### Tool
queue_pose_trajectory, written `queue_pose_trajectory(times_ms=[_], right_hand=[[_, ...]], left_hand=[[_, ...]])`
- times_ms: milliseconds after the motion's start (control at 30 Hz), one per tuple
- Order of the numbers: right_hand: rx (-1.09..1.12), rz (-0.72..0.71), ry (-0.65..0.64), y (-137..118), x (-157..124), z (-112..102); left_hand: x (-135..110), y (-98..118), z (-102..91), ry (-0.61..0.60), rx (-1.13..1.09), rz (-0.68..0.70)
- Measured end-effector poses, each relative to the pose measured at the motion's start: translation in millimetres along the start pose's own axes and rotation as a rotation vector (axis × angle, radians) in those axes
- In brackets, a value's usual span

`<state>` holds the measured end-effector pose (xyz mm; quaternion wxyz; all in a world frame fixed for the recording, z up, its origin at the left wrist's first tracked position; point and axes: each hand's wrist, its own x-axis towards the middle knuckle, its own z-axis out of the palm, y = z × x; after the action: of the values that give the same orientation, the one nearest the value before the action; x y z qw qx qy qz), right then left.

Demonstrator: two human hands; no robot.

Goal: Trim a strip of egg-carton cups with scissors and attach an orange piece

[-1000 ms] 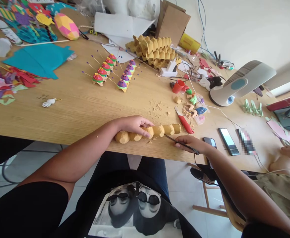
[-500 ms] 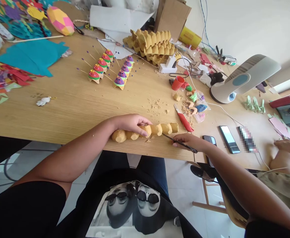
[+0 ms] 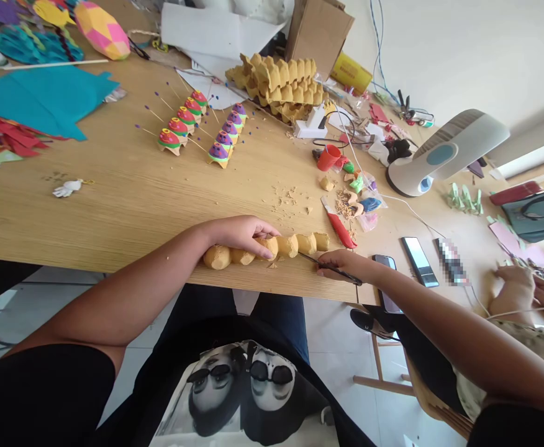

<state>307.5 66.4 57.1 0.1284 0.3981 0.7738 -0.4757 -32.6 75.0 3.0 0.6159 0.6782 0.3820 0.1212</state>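
A strip of yellow egg-carton cups (image 3: 287, 246) lies along the table's front edge. My left hand (image 3: 246, 234) is closed over its middle, with the thumb on the near side and the fingers on the far side. My right hand (image 3: 346, 266) grips dark scissors (image 3: 338, 270), whose tip meets the near side of the strip between two cups right of my left hand. Whether the blades are apart cannot be made out. Small yellow scraps (image 3: 272, 265) lie just below the strip.
Beyond the strip are a red-handled knife (image 3: 341, 231), a red cup (image 3: 328, 158) and painted carton strips (image 3: 179, 127). Stacked egg cartons (image 3: 281, 84) stand at the back. Phones (image 3: 420, 261) and a white fan (image 3: 444, 155) are on the right, near another person's hands (image 3: 514, 288).
The view has shifted slightly, so the table things appear a little further left. My hands, the strip and the scissors keep nearly the same positions relative to each other.
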Motion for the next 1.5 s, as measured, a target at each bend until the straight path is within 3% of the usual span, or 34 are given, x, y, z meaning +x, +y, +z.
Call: queue_pose_trajectory(times_ms=[233,467,667,833,1000,1500], right_hand=[[-0.206,0.077,0.136,-5.4,-2.4,13.9],[-0.281,0.205,0.348,-11.3,-26.3,48.8],[0.042,0.163,0.599,-8.1,-42.6,77.0],[0.427,0.166,0.781,-23.3,-19.8,88.6],[0.664,0.05,0.779,-32.2,9.6,87.5],[0.751,0.029,0.845,-36.2,35.7,78.8]], left_hand=[[0.7,-1.4,-0.7,0.007,0.007,-0.023],[-0.7,-3.9,-2.1,-0.032,-0.224,0.045],[-4.4,3.9,-1.8,0.021,-0.31,0.082],[-6.5,2.1,1.1,0.113,-0.309,0.1],[-7.8,-0.1,2.5,0.219,-0.31,0.113],[-4.0,0.5,12.2,0.309,-0.282,0.167]])
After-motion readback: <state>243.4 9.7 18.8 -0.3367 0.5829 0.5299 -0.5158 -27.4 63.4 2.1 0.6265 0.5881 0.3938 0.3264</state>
